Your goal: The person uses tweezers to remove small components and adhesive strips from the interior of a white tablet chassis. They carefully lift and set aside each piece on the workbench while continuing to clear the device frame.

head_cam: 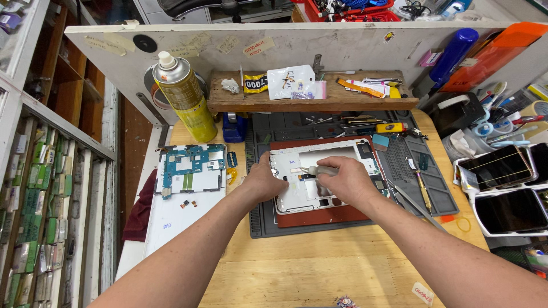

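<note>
working over an opened white tablet shell (pixel 328 179) that lies on a red pad (pixel 319 215), itself on a grey mat (pixel 425 188) at the middle of the wooden bench (pixel 308 268). your left hand (pixel 264 181) is pressed flat on the shell's left edge, fingers curled over the rim, gripping nothing else. your right hand (pixel 346 181) is closed around a small grey brush-like tool (pixel 319 170), its tip touching the inside of the shell near the middle.

edges: the shell sits square inside the red pad, with a bare strip of pad along its near side. just left of the mat, a blue circuit board (pixel 191 165) rests on a white panel (pixel 180 219) that reaches to the bench's left edge. a yellow spray can (pixel 184 98) stands upright behind it. to your right, trays of dark-screened phones (pixel 505 188) crowd the right edge, near the mat. a low wooden shelf (pixel 311 98) closes the far side.

open room: bare wood between the mat's near edge and you.
</note>
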